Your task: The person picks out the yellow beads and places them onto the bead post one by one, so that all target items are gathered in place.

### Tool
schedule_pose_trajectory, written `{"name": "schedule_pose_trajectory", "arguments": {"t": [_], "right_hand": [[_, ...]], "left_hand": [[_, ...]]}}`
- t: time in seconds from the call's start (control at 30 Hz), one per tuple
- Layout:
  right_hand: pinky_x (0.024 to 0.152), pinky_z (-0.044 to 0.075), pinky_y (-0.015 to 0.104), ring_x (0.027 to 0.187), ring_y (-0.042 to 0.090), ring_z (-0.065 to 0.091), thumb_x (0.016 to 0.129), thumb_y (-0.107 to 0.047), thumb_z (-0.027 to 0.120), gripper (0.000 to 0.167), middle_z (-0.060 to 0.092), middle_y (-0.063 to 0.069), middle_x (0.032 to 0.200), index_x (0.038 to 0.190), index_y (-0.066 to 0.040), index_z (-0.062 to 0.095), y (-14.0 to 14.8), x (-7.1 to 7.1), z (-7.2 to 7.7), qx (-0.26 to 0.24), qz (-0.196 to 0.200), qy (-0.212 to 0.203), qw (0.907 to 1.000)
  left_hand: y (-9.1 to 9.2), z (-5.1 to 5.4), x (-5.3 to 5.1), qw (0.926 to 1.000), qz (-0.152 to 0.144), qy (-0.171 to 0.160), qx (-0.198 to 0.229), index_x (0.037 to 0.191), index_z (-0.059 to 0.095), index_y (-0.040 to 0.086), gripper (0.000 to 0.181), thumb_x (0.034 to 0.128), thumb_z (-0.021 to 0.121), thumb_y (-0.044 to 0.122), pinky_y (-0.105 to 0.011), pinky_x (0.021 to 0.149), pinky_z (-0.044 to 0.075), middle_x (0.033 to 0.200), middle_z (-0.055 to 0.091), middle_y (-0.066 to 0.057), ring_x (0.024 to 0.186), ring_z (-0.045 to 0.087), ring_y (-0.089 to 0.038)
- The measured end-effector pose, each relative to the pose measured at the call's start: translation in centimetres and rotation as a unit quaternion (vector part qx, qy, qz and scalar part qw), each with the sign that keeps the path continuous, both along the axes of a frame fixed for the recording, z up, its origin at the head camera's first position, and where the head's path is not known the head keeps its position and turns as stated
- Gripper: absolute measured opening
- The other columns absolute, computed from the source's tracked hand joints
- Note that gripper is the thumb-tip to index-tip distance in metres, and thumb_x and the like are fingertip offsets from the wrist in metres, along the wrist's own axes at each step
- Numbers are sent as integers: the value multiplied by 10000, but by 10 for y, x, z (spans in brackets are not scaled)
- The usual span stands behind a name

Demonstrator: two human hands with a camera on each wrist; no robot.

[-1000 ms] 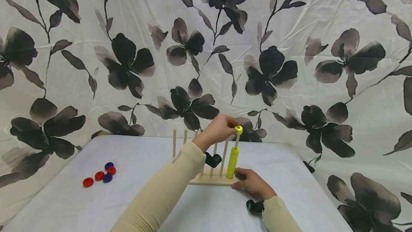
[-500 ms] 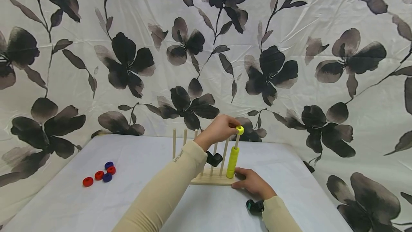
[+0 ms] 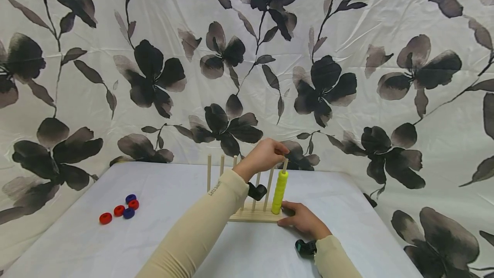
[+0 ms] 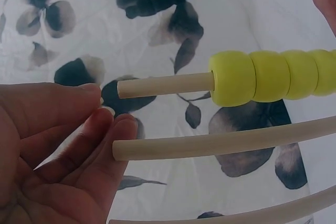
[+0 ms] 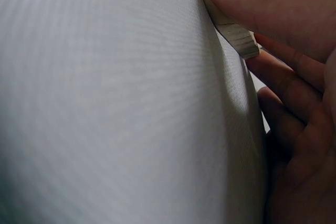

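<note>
Yellow beads point(image 3: 279, 192) form a stack on the end peg point(image 4: 165, 85) of a wooden peg stand point(image 3: 252, 215); the peg's bare tip shows above them. My left hand point(image 3: 264, 155) hovers at that tip, holding nothing. In the left wrist view its thumb and fingertips point(image 4: 126, 124) are slightly apart just off the peg ends. Low at the stand's right end, my right hand point(image 3: 302, 219) grips the base, the thumb point(image 5: 262, 1) on top and the other fingers at its end and side. My left arm hides part of the stand.
Several red beads point(image 3: 105, 218) and blue beads point(image 3: 129, 213) lie in a loose group on the left of the white table point(image 3: 162, 192). Other bare pegs point(image 3: 209, 173) rise along the stand. A floral cloth point(image 3: 247, 67) hangs behind the table.
The yellow bead that my left fingers held at the peg's top has dropped down onto the stack, making it taller. My left hand stays near the tip; the right hand has not moved.
</note>
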State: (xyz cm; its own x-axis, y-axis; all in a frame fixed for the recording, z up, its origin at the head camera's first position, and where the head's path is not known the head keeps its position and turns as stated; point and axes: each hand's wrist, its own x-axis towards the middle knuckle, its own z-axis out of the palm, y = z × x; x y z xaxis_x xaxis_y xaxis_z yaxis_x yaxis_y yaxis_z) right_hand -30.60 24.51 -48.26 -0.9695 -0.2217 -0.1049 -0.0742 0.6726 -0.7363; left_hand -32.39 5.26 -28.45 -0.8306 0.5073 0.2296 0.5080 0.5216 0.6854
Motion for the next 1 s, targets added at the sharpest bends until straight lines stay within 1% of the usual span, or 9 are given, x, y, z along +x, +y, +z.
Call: {"name": "schedule_pose_trajectory", "arguments": {"t": [0.1, 0.23, 0.33, 0.43, 0.63, 0.83, 0.93, 1.0], "right_hand": [[1103, 291, 629, 1393, 392, 372, 707, -390, 841, 766, 490, 123, 1461, 1377, -152, 557, 0, -1, -2, -8, 10, 6, 10000], [1110, 291, 620, 1396, 382, 373, 714, -386, 835, 761, 491, 110, 1463, 1383, -160, 552, 0, -2, -4, 25, 39, 18, 10000], [1114, 287, 617, 1396, 385, 373, 722, -376, 828, 755, 488, 112, 1466, 1385, -150, 547, 1, -2, -3, 80, 46, 38, 10000], [1118, 280, 616, 1396, 387, 371, 730, -368, 821, 749, 485, 114, 1468, 1386, -134, 543, 0, -1, -1, 103, 26, 48, 9999], [1134, 264, 606, 1411, 376, 353, 750, -382, 802, 749, 463, 102, 1489, 1403, -142, 525, 0, 1, 1, 203, 11, 45, 9998], [1130, 269, 609, 1406, 378, 360, 759, -399, 791, 732, 474, 109, 1479, 1396, -143, 534, 2, 4, 3, 305, 9, 50, 9995], [1124, 280, 609, 1394, 381, 378, 787, -427, 763, 712, 491, 117, 1462, 1393, -131, 534, 3, 4, 4, 337, 67, 74, 9994], [1115, 304, 600, 1381, 376, 400, 828, -434, 725, 674, 504, 119, 1450, 1397, -130, 528, 5, 4, 5, 352, 44, 102, 9993]], "left_hand": [[-3, 0, 1, 10000, -11, -43, 61, 1208, 682, 92, 287, 939, 582, 97, -316, 891, 552, 1205, 676, -58, 1087, 641, -183], [-10, 0, 2, 9996, 53, -64, 259, 1257, 651, 115, 317, 944, 602, 133, -336, 906, 546, 1230, 661, -45, 1117, 628, -189], [-17, 1, 0, 9991, 110, -52, 416, 1277, 634, 135, 333, 946, 602, 145, -345, 910, 543, 1245, 652, -43, 1132, 621, -190], [-25, 4, -1, 9987, 167, -8, 471, 1291, 624, 159, 341, 951, 597, 158, -350, 919, 541, 1269, 639, -30, 1155, 613, -186], [-44, 6, 0, 9983, 338, 58, 467, 1328, 596, 187, 367, 962, 595, 188, -387, 974, 515, 1340, 600, -30, 1214, 584, -184], [-68, 5, 1, 9973, 523, 248, 444, 1341, 583, 181, 375, 969, 590, 231, -417, 991, 506, 1342, 602, -45, 1241, 575, -207], [-80, 4, 2, 9966, 664, 283, 403, 1364, 555, 195, 403, 969, 590, 263, -434, 985, 507, 1354, 588, -47, 1265, 559, -235], [-88, 4, 3, 9961, 750, 312, 330, 1391, 525, 209, 433, 969, 583, 286, -448, 996, 497, 1384, 565, -50, 1285, 542, -249]]}}
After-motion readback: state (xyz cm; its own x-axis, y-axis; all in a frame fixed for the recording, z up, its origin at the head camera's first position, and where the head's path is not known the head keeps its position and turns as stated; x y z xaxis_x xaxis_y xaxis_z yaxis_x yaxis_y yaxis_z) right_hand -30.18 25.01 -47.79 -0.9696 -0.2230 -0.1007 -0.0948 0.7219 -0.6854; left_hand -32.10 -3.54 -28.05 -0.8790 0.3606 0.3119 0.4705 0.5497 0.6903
